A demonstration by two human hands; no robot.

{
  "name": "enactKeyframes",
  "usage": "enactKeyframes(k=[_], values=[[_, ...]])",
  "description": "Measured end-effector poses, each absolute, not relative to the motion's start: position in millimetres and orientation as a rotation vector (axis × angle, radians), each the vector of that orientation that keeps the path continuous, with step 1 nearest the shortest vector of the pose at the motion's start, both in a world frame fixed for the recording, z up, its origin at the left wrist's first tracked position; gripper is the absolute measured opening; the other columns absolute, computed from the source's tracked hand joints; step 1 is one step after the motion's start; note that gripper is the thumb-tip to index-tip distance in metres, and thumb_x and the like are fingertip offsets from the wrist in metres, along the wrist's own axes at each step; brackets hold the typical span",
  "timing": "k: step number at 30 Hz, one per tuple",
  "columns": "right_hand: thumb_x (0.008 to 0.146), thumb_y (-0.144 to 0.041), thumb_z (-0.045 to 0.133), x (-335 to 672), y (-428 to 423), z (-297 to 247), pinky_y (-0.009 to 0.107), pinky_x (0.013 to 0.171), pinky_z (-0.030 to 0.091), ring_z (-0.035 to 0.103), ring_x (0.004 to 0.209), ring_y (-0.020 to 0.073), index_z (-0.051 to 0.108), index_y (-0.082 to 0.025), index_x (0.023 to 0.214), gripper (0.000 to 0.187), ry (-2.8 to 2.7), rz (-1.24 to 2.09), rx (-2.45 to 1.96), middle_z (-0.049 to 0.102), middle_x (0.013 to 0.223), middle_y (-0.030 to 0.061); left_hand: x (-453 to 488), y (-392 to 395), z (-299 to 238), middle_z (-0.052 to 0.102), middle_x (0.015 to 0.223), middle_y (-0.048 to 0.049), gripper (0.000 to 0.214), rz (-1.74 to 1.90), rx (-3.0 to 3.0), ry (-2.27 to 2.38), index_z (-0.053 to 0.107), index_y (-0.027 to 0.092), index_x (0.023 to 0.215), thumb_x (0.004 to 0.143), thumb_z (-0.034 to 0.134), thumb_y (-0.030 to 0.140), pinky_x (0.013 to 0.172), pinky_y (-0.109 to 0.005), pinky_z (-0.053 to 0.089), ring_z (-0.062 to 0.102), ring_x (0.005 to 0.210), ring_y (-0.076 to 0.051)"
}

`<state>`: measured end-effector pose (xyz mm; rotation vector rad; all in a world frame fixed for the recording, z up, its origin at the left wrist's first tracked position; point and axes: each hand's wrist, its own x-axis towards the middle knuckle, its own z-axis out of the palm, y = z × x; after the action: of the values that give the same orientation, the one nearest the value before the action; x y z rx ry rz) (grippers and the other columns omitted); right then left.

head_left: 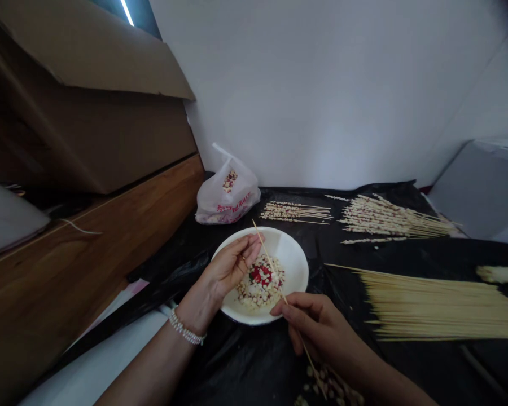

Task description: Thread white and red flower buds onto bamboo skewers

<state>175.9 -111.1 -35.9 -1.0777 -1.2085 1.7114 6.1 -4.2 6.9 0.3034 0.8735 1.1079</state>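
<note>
A white bowl [294, 265] sits on black plastic sheeting, filled with pale corn kernels [254, 293] and some red bits. My right hand [317, 327] grips a thin bamboo skewer [271, 262] near its lower part, and the stick slants up and left across the bowl. My left hand [232, 265] hovers over the bowl's left side, its fingertips pinched together beside the upper part of the skewer, seemingly on a kernel. A beaded bracelet circles my left wrist.
Bare skewers [440, 307] lie in a pile at right. Two bunches of threaded skewers [389, 223] rest further back. A white plastic bag [228, 197] stands behind the bowl. Cardboard box [88, 101] and wooden panel at left; grey box [486, 186] at right.
</note>
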Motion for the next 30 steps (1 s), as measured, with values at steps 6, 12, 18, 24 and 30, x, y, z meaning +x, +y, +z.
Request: enactKeyframes(k=[6,12,18,24,30], values=[[0.085,-0.063,0.066,172.7,-113.5,-40.5,0.017,0.032,0.018,0.033,0.03,0.0039,0.068,-0.015,0.089,0.048,-1.192,1.878,-0.962,0.057,0.046,-0.0072,2.3,-4.4,6.1,0.073,0.081,-0.0072,0.02,1.169,0.404,0.822,0.071,0.007,0.096,0.093,0.053,-0.002,0.06,-0.012,0.058,0.068,0.059,-0.006],[0.086,-0.061,0.066,170.5,-117.6,-43.4,0.014,0.028,0.022,0.036,0.027,0.0034,0.065,-0.017,0.088,0.044,-1.172,1.998,-0.952,0.06,0.048,-0.0068,1.2,-3.6,7.5,0.076,0.088,-0.0109,0.022,1.219,0.4,0.873,0.071,0.007,0.099,0.092,0.053,-0.004,0.066,-0.014,0.06,0.073,0.072,-0.011],[0.086,-0.061,0.067,169.6,-118.5,-42.2,0.013,0.026,0.022,0.036,0.027,0.0026,0.064,-0.018,0.089,0.043,-1.153,2.022,-0.96,0.061,0.05,-0.0069,0.9,-1.3,-1.6,0.077,0.092,-0.0134,0.017,1.219,0.491,0.864,0.071,0.007,0.099,0.091,0.058,0.0,0.073,-0.017,0.061,0.075,0.076,-0.012],[0.083,-0.064,0.068,169.7,-118.5,-39.5,0.014,0.027,0.024,0.038,0.028,0.0029,0.065,-0.017,0.088,0.047,-1.121,2.03,-0.945,0.061,0.049,-0.0064,2.5,-3.4,-0.1,0.078,0.094,-0.0128,0.018,1.198,0.529,0.865,0.072,0.008,0.101,0.09,0.059,0.0,0.074,-0.017,0.061,0.075,0.078,-0.012],[0.08,-0.066,0.069,169.5,-117.8,-39.8,0.015,0.027,0.022,0.037,0.028,0.0036,0.064,-0.017,0.089,0.051,-1.111,2.039,-0.951,0.061,0.049,-0.0062,5.2,-4.7,0.3,0.077,0.097,-0.0153,0.019,1.212,0.518,0.873,0.071,0.006,0.101,0.092,0.056,-0.001,0.074,-0.018,0.062,0.075,0.08,-0.013]])
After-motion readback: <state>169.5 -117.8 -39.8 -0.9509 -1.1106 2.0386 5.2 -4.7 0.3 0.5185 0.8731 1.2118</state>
